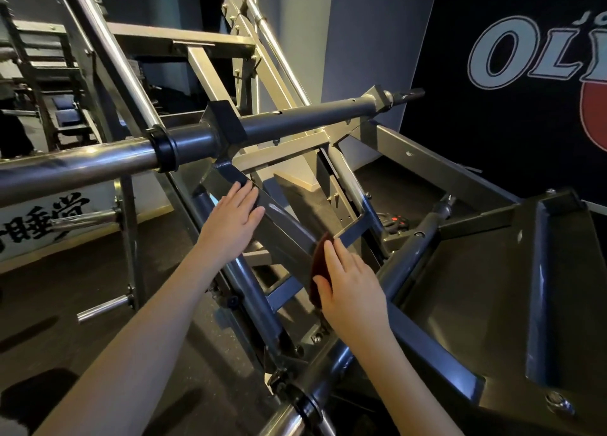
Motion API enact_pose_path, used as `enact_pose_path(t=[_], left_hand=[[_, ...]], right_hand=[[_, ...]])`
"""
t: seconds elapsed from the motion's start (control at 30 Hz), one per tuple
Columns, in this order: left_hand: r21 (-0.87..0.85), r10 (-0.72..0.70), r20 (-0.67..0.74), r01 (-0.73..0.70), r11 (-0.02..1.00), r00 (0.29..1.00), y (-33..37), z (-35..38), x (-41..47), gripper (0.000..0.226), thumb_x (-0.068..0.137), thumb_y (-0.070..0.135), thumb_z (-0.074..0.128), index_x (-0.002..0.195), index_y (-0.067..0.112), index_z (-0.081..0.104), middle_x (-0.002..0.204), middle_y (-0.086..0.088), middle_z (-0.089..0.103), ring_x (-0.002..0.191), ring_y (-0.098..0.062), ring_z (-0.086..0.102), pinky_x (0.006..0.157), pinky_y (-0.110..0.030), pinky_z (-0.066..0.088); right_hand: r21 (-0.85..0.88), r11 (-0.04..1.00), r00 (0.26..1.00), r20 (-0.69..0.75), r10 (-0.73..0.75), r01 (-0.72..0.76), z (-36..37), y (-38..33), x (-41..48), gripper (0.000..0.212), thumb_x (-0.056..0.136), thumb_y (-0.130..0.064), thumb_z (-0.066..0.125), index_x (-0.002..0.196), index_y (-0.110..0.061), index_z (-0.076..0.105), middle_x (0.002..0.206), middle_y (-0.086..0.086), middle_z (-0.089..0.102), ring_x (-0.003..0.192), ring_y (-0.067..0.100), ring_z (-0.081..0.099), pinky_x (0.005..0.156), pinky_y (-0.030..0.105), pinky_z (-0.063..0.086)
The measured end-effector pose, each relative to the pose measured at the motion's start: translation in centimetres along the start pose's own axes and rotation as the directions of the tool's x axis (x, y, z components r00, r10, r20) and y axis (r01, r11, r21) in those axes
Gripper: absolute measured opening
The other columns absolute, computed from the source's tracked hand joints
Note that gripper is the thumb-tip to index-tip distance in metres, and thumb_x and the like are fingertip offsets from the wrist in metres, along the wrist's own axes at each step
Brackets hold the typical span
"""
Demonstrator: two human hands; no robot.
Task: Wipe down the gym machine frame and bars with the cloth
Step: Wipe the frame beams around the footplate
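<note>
A dark red cloth (pixel 319 264) is pressed against a slanted grey flat bar (pixel 282 225) of the gym machine frame, near where a short cross bar (pixel 353 229) meets it. My right hand (pixel 349 291) lies flat over the cloth and holds it to the metal. My left hand (pixel 235 222) rests higher on the same slanted bar, palm down, fingers together and holding nothing. A thick grey and chrome weight bar (pixel 108 164) crosses above my left hand.
A dark metal footplate (pixel 486 291) with raised ribs fills the right. Chrome guide rods (pixel 108 51) rise at the upper left. Short chrome weight pegs (pixel 105 308) stick out at the left. A black wall banner (pixel 512 57) hangs behind. The floor is dark rubber.
</note>
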State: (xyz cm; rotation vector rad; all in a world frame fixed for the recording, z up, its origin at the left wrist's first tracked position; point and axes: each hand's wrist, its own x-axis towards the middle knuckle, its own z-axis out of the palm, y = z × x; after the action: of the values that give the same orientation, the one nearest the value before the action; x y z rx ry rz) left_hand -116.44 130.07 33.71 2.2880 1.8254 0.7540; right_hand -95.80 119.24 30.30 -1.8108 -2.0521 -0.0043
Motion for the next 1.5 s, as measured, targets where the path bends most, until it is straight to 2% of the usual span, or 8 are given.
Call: enact_pose_path(t=[0.3, 0.57, 0.73, 0.83, 1.0, 1.13, 1.27, 1.5], left_hand=[[-0.090, 0.059, 0.001, -0.059, 0.994, 0.998, -1.3, -0.2, -0.1, 0.049, 0.106, 0.036, 0.027, 0.153, 0.025, 0.021, 0.161, 0.012, 0.012, 0.142, 0.004, -0.005, 0.114, -0.024, -0.001], [-0.177, 0.055, 0.059, -0.044, 0.983, 0.997, -1.5, -0.8, 0.0, 0.049, 0.107, 0.036, 0.025, 0.154, 0.026, 0.020, 0.161, 0.015, 0.009, 0.141, 0.007, -0.007, 0.112, -0.021, -0.002], [-0.216, 0.067, 0.061, -0.053, 0.975, 0.996, -1.6, -0.8, -0.1, 0.048, 0.107, 0.035, 0.024, 0.154, 0.027, 0.022, 0.161, 0.016, 0.010, 0.138, 0.010, -0.007, 0.111, -0.020, -0.002], [-0.201, 0.074, 0.064, -0.060, 0.978, 0.995, -1.6, -0.9, -0.2, 0.048, 0.107, 0.035, 0.024, 0.154, 0.027, 0.022, 0.161, 0.016, 0.010, 0.140, 0.008, -0.006, 0.111, -0.021, -0.001], [-0.190, 0.068, 0.057, -0.056, 0.980, 0.996, -1.7, -0.7, -0.1, 0.049, 0.106, 0.037, 0.024, 0.154, 0.028, 0.020, 0.161, 0.017, 0.009, 0.139, 0.009, -0.008, 0.112, -0.021, -0.002], [-0.208, 0.067, 0.056, -0.054, 0.977, 0.996, -1.6, -0.4, -0.1, 0.049, 0.106, 0.037, 0.024, 0.154, 0.028, 0.020, 0.161, 0.017, 0.008, 0.139, 0.010, -0.009, 0.112, -0.021, -0.002], [-0.200, 0.083, 0.074, -0.067, 0.977, 0.994, -1.7, -0.7, 0.1, 0.048, 0.106, 0.036, 0.024, 0.153, 0.027, 0.021, 0.161, 0.016, 0.010, 0.140, 0.008, -0.007, 0.114, -0.023, -0.001], [-0.107, 0.085, 0.066, -0.078, 0.991, 0.994, -1.9, -0.7, 0.3, 0.049, 0.106, 0.039, 0.021, 0.153, 0.028, 0.020, 0.161, 0.015, 0.010, 0.139, 0.007, -0.006, 0.114, -0.024, -0.005]], right_hand=[[0.074, 0.992, 0.995, -0.035, -0.098, 0.101, 1.1, -5.4, 8.7, 0.060, 0.100, -0.039, 0.042, 0.151, -0.015, 0.021, 0.154, 0.007, 0.033, 0.133, 0.023, 0.043, 0.106, 0.039, 0.041], [0.028, 0.997, 0.998, 0.002, -0.067, 0.067, 0.3, -1.7, 2.9, 0.061, 0.100, -0.035, 0.045, 0.152, -0.019, 0.019, 0.159, -0.001, 0.022, 0.141, 0.017, 0.031, 0.114, 0.033, 0.030], [0.106, 0.987, 0.992, -0.013, -0.123, 0.123, 0.5, -4.6, 7.7, 0.059, 0.100, -0.034, 0.044, 0.151, -0.014, 0.022, 0.157, 0.005, 0.026, 0.139, 0.021, 0.035, 0.112, 0.039, 0.035], [0.134, 0.982, 0.990, 0.023, -0.137, 0.133, 0.4, -5.7, 9.7, 0.056, 0.102, -0.033, 0.041, 0.152, -0.016, 0.021, 0.159, 0.003, 0.022, 0.141, 0.021, 0.030, 0.112, 0.041, 0.034], [0.165, 0.977, 0.989, 0.047, -0.143, 0.134, -0.5, -2.6, 4.7, 0.057, 0.100, -0.029, 0.045, 0.152, -0.023, 0.021, 0.159, -0.005, 0.020, 0.143, 0.015, 0.024, 0.115, 0.038, 0.031], [0.156, 0.980, 0.990, 0.053, -0.134, 0.124, -0.5, -3.1, 6.5, 0.055, 0.102, -0.032, 0.040, 0.152, -0.024, 0.021, 0.159, -0.006, 0.021, 0.137, 0.015, 0.035, 0.103, 0.031, 0.039], [0.253, 0.958, 0.987, 0.061, -0.152, 0.132, 0.3, -5.4, 10.9, 0.051, 0.104, -0.034, 0.035, 0.153, -0.025, 0.022, 0.159, -0.002, 0.022, 0.139, 0.022, 0.034, 0.107, 0.041, 0.039], [0.145, 0.976, 0.985, 0.019, -0.170, 0.165, 0.1, -3.2, 6.1, 0.055, 0.102, -0.031, 0.041, 0.152, -0.026, 0.020, 0.159, -0.006, 0.019, 0.143, 0.015, 0.025, 0.112, 0.037, 0.034]])
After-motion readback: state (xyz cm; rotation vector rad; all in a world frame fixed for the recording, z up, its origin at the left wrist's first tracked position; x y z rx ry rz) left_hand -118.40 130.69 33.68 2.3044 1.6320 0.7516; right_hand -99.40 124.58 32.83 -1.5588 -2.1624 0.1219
